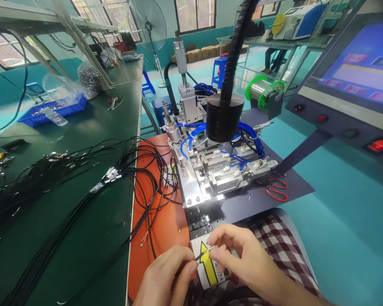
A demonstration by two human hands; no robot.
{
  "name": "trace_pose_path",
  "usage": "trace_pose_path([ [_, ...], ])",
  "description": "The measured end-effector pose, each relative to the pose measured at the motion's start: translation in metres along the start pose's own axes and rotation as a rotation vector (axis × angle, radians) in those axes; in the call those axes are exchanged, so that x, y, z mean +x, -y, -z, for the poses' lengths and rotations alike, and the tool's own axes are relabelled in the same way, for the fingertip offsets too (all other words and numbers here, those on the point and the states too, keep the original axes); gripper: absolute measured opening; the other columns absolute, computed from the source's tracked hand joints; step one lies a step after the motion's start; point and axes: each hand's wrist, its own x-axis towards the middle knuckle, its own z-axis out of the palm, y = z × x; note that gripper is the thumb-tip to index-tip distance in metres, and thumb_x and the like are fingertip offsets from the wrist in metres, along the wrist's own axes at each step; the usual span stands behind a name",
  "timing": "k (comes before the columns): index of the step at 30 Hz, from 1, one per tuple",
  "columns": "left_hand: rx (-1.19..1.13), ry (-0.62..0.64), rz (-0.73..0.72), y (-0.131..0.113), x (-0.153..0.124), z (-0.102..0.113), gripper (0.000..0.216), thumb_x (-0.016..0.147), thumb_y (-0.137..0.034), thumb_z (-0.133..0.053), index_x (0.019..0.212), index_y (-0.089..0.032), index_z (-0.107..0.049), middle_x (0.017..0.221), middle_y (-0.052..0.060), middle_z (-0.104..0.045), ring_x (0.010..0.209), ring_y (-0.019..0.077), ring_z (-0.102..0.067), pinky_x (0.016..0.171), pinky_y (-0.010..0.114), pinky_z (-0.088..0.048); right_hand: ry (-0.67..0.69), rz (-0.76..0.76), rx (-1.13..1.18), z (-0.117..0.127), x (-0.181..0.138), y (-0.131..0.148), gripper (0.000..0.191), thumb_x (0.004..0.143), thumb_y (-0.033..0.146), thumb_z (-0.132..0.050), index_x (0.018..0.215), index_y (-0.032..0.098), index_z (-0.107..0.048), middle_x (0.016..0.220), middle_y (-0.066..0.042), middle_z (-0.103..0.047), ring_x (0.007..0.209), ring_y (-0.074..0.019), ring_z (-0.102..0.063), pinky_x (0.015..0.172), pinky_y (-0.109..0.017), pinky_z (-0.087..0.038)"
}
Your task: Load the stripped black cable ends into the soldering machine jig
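The left hand [166, 276] and right hand [242, 255] both pinch the end of a thin black wire [200, 255], seemingly fitting its tip, which needs steady alignment.

Left hand [167, 276]: mine, knuckles up, thumb and forefinger pinched together, tips pointing right.
Right hand [242, 255]: just beside my left, fingers curled, pinching too, fingertips nearly touching it.

Thin black wire [199, 256], short silver terminal on its end. It sits tilted, tip pointing up-right, pinched between the fingertips of left hand [166, 276] and right hand [242, 255], just over yellow arrow label [210, 272].
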Motion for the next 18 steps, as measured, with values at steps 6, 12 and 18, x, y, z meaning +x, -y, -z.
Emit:
trace_pose_path([
  [6,-0.239,0.051,0.128,0.002,0.015,-0.012,0.024,0.088,-0.041,-0.05,0.081,-0.021,-0.061,0.066,0.0,-0.057,0.054,0.0126,-0.047,0.047,0.02,-0.038,-0.016,0.012,0.09,0.008,0.005,0.0,0.015,0.079,0.031,-0.065,0.08,0.017,-0.062,0.063,0.004,-0.059,0.052,-0.0096,-0.052,0.05,-0.02,-0.041],
  [12,-0.446,0.061,0.268,-0.002,0.026,-0.014,0.025,0.086,-0.042,-0.054,0.094,-0.019,-0.061,0.061,-0.002,-0.056,0.043,0.007,-0.035,0.039,0.019,-0.025,0.007,-0.015,0.175,0.012,0.012,0.004,0.034,0.075,0.051,-0.065,0.075,0.017,-0.059,0.065,0.002,-0.061,0.046,-0.0077,-0.049,0.048,-0.021,-0.041],
  [18,-0.596,0.098,0.296,0.001,0.028,-0.015,0.042,0.085,-0.041,-0.057,0.121,-0.019,-0.051,0.062,-0.003,-0.056,0.043,0.0055,-0.031,0.04,0.019,-0.022,0.036,-0.043,0.22,0.007,0.015,0.0,0.037,0.072,0.052,-0.069,0.074,0.017,-0.057,0.064,0.003,-0.058,0.045,-0.0067,-0.046,0.047,-0.021,-0.037],
])
